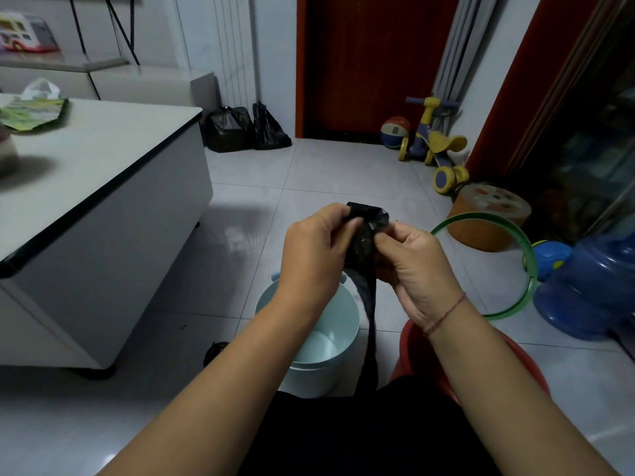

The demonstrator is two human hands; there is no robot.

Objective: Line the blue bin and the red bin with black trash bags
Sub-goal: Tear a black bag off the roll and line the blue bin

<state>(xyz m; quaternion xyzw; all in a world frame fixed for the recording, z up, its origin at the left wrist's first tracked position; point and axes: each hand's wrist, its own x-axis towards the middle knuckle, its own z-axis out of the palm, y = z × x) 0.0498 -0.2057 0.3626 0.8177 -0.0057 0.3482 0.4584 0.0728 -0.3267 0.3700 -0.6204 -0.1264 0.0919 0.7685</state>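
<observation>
A folded black trash bag (369, 235) is held up in front of me, its narrow tail hanging down between the two bins. My left hand (314, 255) pinches its upper left edge and my right hand (412, 262) pinches its upper right edge. Below my hands the pale blue bin (343, 324) stands on the floor with nothing inside. The red bin (409, 345) sits to its right, mostly hidden behind my right forearm.
A white cabinet (103, 207) with a dark edge stands on the left. Two filled black bags (247, 127) lean by the far wall. A green hoop (515, 269), blue water jug (594, 286), orange stool (488, 214) and yellow ride-on toy (436, 142) crowd the right. A small black wad (214, 352) lies by the cabinet.
</observation>
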